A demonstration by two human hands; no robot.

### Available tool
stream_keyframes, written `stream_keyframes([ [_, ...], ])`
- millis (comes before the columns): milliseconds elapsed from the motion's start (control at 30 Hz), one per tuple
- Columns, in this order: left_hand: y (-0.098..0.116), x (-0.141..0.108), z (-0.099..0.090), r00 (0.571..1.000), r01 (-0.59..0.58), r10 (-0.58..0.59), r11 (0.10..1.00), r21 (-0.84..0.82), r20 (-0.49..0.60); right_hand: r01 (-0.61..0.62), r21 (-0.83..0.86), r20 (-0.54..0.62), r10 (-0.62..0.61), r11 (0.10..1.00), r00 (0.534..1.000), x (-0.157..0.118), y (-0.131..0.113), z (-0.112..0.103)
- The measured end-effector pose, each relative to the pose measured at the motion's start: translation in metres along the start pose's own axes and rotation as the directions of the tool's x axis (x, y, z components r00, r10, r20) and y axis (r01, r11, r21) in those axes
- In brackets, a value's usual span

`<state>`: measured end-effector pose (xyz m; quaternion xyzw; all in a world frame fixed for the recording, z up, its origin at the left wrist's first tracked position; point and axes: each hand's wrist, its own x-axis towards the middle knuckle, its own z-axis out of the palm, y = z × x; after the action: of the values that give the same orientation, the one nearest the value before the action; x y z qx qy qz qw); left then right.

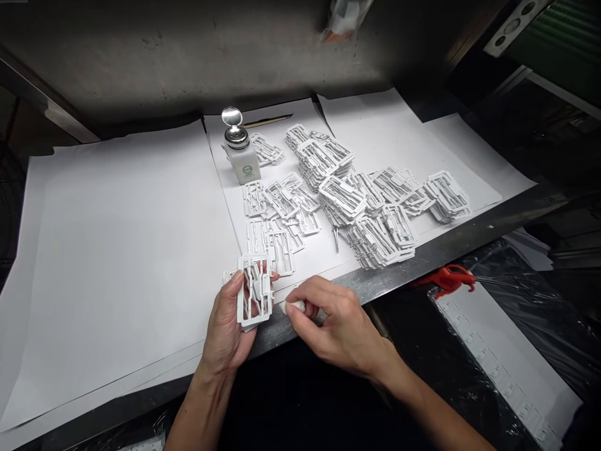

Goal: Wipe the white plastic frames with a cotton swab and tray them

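Note:
My left hand is closed around a small stack of white plastic frames near the table's front edge, thumb on the left rim. Just to the right, my right hand pinches a small white wad between thumb and fingers, apart from the frames. Loose white frames lie beyond my left hand. Piles of similar frames stand farther back and to the right. A squarish bottle with its metal lid raised stands behind the loose frames.
White paper sheets cover the metal table. Dark tweezers lie at the back. A red air gun lies beyond the front edge at the right, by a white tray on black plastic. A bag hangs above.

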<state>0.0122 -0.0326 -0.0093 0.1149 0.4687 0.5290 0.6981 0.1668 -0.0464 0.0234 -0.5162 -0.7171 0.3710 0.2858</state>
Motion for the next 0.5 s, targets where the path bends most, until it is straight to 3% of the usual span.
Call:
stream_keyframes([
  [333, -0.002, -0.004, 0.002, 0.995, -0.069, 0.064, 0.996, 0.053, 0.079, 0.077, 0.01, -0.078, -0.076, 0.997, 0.994, 0.01, 0.0, 0.01],
  [500, -0.001, -0.008, 0.004, 0.992, -0.125, 0.118, 0.978, 0.166, 0.055, -0.014, -0.091, -0.197, -0.004, 0.996, 0.98, 0.016, 0.008, 0.004],
])
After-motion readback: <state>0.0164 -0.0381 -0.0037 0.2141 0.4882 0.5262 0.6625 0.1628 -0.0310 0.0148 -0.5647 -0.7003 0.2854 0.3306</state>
